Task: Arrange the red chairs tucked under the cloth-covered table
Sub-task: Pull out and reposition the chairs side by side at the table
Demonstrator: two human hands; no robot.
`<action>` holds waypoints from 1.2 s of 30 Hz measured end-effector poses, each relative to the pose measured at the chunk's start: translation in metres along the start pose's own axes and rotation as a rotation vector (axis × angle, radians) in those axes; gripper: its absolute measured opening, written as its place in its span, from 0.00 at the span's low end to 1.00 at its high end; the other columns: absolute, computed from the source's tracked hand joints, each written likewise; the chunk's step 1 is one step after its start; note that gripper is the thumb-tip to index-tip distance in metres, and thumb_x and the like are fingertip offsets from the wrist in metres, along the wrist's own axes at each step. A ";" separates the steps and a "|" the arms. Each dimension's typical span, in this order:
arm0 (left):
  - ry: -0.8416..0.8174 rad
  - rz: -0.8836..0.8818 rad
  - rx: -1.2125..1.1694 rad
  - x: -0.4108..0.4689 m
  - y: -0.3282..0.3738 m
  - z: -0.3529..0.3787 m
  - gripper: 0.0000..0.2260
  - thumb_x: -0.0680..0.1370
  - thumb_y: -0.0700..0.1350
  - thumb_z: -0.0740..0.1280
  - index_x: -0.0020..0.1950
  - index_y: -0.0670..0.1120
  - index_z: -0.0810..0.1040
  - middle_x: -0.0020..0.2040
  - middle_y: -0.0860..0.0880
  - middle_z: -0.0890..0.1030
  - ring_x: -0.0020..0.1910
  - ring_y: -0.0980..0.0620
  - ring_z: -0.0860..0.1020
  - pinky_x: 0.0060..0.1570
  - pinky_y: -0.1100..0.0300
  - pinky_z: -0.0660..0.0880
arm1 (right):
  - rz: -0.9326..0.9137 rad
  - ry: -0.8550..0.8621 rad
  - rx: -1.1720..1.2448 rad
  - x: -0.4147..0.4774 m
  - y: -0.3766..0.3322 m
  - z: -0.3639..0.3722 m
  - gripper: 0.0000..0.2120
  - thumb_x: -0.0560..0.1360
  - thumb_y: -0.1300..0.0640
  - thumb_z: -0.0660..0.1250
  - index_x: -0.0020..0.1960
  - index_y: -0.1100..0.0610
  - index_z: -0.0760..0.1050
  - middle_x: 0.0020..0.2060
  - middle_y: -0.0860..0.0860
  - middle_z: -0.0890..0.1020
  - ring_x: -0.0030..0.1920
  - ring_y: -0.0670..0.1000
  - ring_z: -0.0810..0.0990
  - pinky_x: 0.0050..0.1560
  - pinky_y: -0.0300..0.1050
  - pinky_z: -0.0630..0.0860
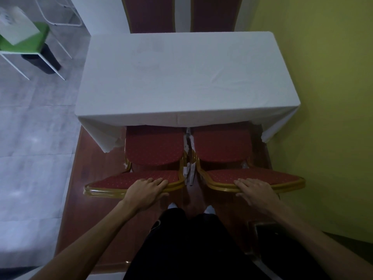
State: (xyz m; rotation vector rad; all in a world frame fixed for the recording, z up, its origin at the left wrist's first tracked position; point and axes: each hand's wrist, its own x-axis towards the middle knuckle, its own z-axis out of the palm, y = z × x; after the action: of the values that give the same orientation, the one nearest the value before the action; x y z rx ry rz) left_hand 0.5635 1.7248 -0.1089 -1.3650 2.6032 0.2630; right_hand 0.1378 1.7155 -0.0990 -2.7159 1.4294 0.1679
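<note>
1. Head view gives us the layout. The left red chair (153, 150) and the right red chair (222, 146) stand side by side at the near edge of the cloth-covered table (181, 77). The far parts of their seats are under the hanging cloth, and their backs face us.
2. We judge the draped cloth corner (101, 136) the first hazard. It hangs just beside the left seat, so a careless push could snag it and drag the cloth askew.
3. The inner frames nearly touch, so uneven pushing could knock the chairs together. The right chair's back reaches near the wall (323, 98), and a swing to the right might scrape it.
4. The left hand (146, 188) lies palm down on the top rail of the left chair's back. Its fingers wrap over the rail and the thumb sits on the near face, grasping it.
5. The right hand (253, 188) grasps the right chair's rail the same way. Both forearms reach forward, roughly mirrored.
</note>
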 end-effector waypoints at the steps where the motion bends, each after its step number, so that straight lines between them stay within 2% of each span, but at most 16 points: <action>1: 0.004 0.002 0.004 0.001 0.000 -0.001 0.28 0.81 0.64 0.41 0.65 0.50 0.70 0.57 0.51 0.80 0.44 0.49 0.82 0.36 0.53 0.79 | -0.006 0.013 -0.001 0.000 0.001 0.001 0.22 0.70 0.47 0.77 0.60 0.56 0.81 0.53 0.54 0.85 0.48 0.56 0.86 0.45 0.51 0.83; 4: 0.021 -0.002 -0.004 0.004 -0.001 -0.003 0.27 0.80 0.64 0.42 0.65 0.50 0.70 0.56 0.52 0.80 0.44 0.49 0.82 0.35 0.53 0.79 | -0.020 0.022 0.009 -0.001 0.002 0.004 0.20 0.74 0.46 0.72 0.62 0.55 0.80 0.55 0.54 0.85 0.50 0.56 0.85 0.47 0.51 0.83; 8: 0.040 -0.006 -0.031 0.004 -0.002 -0.001 0.27 0.81 0.64 0.42 0.64 0.50 0.71 0.56 0.51 0.81 0.44 0.49 0.82 0.35 0.53 0.80 | -0.003 0.037 0.075 -0.001 0.005 0.002 0.23 0.73 0.43 0.73 0.63 0.54 0.79 0.56 0.51 0.84 0.51 0.53 0.84 0.48 0.49 0.82; 14: 0.038 -0.011 -0.035 0.003 -0.001 0.000 0.27 0.80 0.64 0.43 0.65 0.51 0.71 0.57 0.51 0.81 0.45 0.49 0.82 0.36 0.53 0.80 | -0.015 0.093 0.073 0.001 0.010 0.004 0.26 0.76 0.34 0.60 0.62 0.52 0.79 0.54 0.48 0.84 0.48 0.49 0.84 0.43 0.45 0.80; 19: 0.047 -0.021 -0.058 0.001 0.001 -0.002 0.27 0.81 0.64 0.43 0.65 0.50 0.72 0.58 0.50 0.81 0.48 0.48 0.82 0.40 0.52 0.80 | -0.056 0.106 0.043 0.002 0.012 0.003 0.26 0.77 0.35 0.59 0.62 0.53 0.79 0.54 0.48 0.84 0.48 0.50 0.84 0.42 0.45 0.81; 23: 0.071 -0.022 -0.060 0.002 0.002 -0.004 0.26 0.81 0.63 0.45 0.65 0.50 0.72 0.57 0.50 0.82 0.46 0.48 0.83 0.38 0.53 0.81 | -0.039 0.088 0.044 0.002 0.011 0.001 0.28 0.78 0.34 0.56 0.63 0.52 0.79 0.55 0.48 0.84 0.49 0.50 0.84 0.41 0.45 0.81; 26: 0.090 -0.024 -0.027 0.000 0.004 -0.005 0.25 0.81 0.62 0.47 0.64 0.49 0.74 0.55 0.48 0.83 0.43 0.48 0.83 0.34 0.54 0.81 | -0.002 0.079 0.058 0.003 0.009 0.002 0.31 0.78 0.31 0.51 0.63 0.52 0.79 0.55 0.48 0.84 0.49 0.50 0.85 0.41 0.46 0.81; 29: 0.084 -0.034 -0.002 -0.002 0.007 -0.005 0.24 0.81 0.60 0.49 0.63 0.48 0.75 0.54 0.47 0.83 0.43 0.47 0.83 0.35 0.53 0.81 | -0.014 0.073 0.038 0.004 0.007 0.004 0.35 0.80 0.31 0.46 0.63 0.53 0.79 0.55 0.50 0.84 0.49 0.51 0.85 0.41 0.46 0.81; 36: 0.095 -0.028 0.031 -0.006 0.009 -0.006 0.23 0.80 0.59 0.51 0.61 0.48 0.78 0.54 0.47 0.84 0.43 0.47 0.84 0.34 0.56 0.81 | -0.029 0.065 0.009 0.003 0.007 0.001 0.32 0.80 0.33 0.49 0.64 0.53 0.79 0.56 0.50 0.84 0.50 0.51 0.85 0.41 0.46 0.82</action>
State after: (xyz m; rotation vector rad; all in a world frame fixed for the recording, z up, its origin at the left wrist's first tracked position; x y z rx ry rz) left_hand 0.5588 1.7332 -0.1005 -1.4355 2.6502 0.1563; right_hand 0.1338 1.7087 -0.1000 -2.7574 1.4019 0.0717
